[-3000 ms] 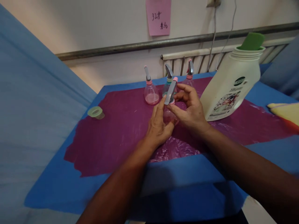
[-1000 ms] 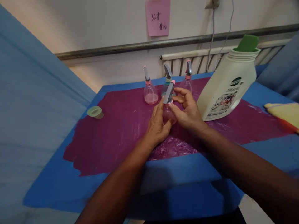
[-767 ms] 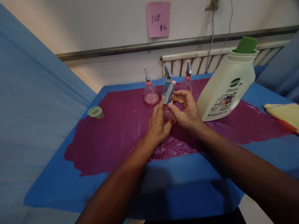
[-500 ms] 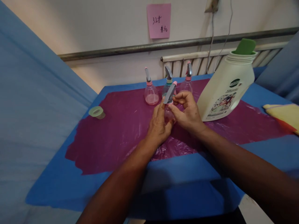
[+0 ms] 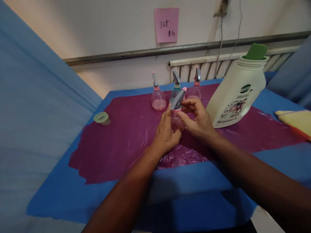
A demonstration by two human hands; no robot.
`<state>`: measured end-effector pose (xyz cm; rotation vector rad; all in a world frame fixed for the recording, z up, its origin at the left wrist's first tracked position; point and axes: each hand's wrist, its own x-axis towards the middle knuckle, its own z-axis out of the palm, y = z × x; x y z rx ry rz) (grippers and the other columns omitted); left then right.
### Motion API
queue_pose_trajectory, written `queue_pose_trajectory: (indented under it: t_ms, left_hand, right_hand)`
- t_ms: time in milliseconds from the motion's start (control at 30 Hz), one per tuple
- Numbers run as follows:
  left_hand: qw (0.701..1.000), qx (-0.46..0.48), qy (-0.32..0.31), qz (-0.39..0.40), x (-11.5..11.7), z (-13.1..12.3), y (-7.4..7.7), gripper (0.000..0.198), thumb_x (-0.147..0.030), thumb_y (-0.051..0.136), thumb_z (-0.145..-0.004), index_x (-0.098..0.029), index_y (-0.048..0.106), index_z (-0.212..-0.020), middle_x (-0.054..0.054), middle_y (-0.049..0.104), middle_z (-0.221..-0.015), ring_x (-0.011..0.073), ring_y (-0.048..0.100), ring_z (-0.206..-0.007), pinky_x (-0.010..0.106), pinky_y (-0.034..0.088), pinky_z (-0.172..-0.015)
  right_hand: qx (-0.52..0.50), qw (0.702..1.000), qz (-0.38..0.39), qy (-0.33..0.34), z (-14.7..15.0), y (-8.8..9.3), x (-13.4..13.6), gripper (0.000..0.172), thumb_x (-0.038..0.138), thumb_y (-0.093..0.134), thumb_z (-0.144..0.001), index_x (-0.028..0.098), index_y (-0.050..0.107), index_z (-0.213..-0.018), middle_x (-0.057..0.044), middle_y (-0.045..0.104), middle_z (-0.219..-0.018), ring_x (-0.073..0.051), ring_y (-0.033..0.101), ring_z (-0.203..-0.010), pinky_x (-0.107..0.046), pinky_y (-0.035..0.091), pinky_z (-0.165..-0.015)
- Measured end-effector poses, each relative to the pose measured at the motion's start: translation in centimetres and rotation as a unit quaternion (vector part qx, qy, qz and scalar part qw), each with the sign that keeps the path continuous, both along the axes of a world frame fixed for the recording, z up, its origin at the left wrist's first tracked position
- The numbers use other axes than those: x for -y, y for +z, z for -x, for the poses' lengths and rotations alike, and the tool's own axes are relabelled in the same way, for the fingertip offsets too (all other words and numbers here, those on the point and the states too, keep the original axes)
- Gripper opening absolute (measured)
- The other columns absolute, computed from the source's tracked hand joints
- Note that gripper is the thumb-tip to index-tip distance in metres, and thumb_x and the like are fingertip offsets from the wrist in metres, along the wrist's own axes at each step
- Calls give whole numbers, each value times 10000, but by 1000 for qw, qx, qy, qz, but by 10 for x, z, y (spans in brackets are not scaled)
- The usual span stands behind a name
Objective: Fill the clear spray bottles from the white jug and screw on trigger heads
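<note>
A clear spray bottle (image 5: 177, 121) with a pink collar and a grey trigger head stands upright between my hands. My left hand (image 5: 166, 132) is wrapped round its body from the left. At the collar, the thumb and fingers of my right hand (image 5: 196, 119) pinch from the right. Just behind are three more spray bottles: one with pink liquid (image 5: 159, 103) on the left, a teal one (image 5: 175, 93) in the middle, partly hidden, and a pink-collared one (image 5: 194, 92) on the right, its lower part covered by my hand.
A large cream jug (image 5: 234, 94) with a green piece in its mouth stands close to my right hand. A small pale green cup (image 5: 102, 118) lies at the left on the purple sheet (image 5: 116, 142). A yellow cloth (image 5: 295, 119) is at the far right.
The view has tilted up slightly, so everything sits a little lower. Both hands stay on the spray bottle, and the right fingers have shifted slightly at its collar.
</note>
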<state>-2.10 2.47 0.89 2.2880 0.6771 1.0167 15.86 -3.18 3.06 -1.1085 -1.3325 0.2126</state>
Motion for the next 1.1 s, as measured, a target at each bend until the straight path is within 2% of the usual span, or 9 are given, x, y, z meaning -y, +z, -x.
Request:
queue_pose_trajectory:
  t_ms: [133,233,333,400,467,600,767,933,1100]
  left_hand:
    - [1000,19,19,10,0,6,4,1114,-156,759,-986,-372,180,-1913,166,385,-1940,434,429,-1781,755,383,-1453]
    - [996,54,65,-43,1,11,15,1042,-144,684,-1007,-371,215,-1911,150,470,-1887,392,538,-1689,712,448,-1417]
    - [989,73,106,-78,7,16,28,949,-163,590,-1076,-371,206,-1918,107,750,-1541,265,768,-1255,519,653,-1167]
    - [989,51,110,-83,14,19,35,943,-173,547,-1110,-364,130,-1934,33,821,-1214,191,750,-915,390,671,-937]
    - [989,1,109,-101,20,22,42,1005,-176,554,-1099,-330,29,-1942,-22,794,-1018,169,687,-747,339,628,-809]
    - [970,-127,119,-168,31,26,51,1121,-162,557,-1039,-205,-134,-1921,-5,772,-949,205,684,-708,347,576,-735]
    - [950,-221,126,-182,36,27,57,1187,-145,543,-1005,-131,-260,-1878,38,790,-966,257,733,-751,363,572,-742]
    - [941,-246,170,-156,31,29,57,1123,-145,548,-1023,-109,-139,-1910,59,800,-961,273,746,-758,384,599,-786]
    - [952,-211,160,-154,26,31,50,1030,-204,548,-1089,-136,-46,-1928,42,786,-940,230,670,-693,354,583,-763]
  right_hand:
    - [49,999,-17,6,-11,9,10,497,438,805,-1071,296,627,-1513,-104,811,-1379,-257,816,-1092,-472,700,-998]
    - [109,993,-10,-46,-25,17,20,551,431,763,-1090,313,611,-1607,-50,827,-1130,-261,797,-938,-480,700,-924]
    - [179,980,25,-78,-36,24,28,746,450,755,-1093,308,507,-1782,16,767,-862,-242,691,-687,-457,680,-781]
    - [230,969,52,-70,-37,26,31,887,462,741,-1093,276,379,-1881,21,757,-800,-246,658,-633,-438,654,-724]
    - [284,954,72,-63,-34,27,33,972,396,677,-1096,227,223,-1938,5,767,-794,-258,657,-624,-425,621,-680]
    - [374,920,84,-74,-20,26,37,1084,214,577,-1017,205,34,-1955,-12,773,-811,-262,654,-610,-386,548,-603]
    - [424,895,111,-88,-12,27,44,991,204,578,-1016,205,207,-1935,-51,821,-877,-262,671,-622,-362,524,-593]
    - [415,892,136,-118,-17,27,42,1066,164,597,-961,172,171,-1938,-42,799,-817,-273,665,-600,-370,522,-596]
    - [377,908,133,-130,-25,19,37,1153,182,645,-916,213,146,-1955,-19,770,-784,-271,630,-568,-391,568,-632]
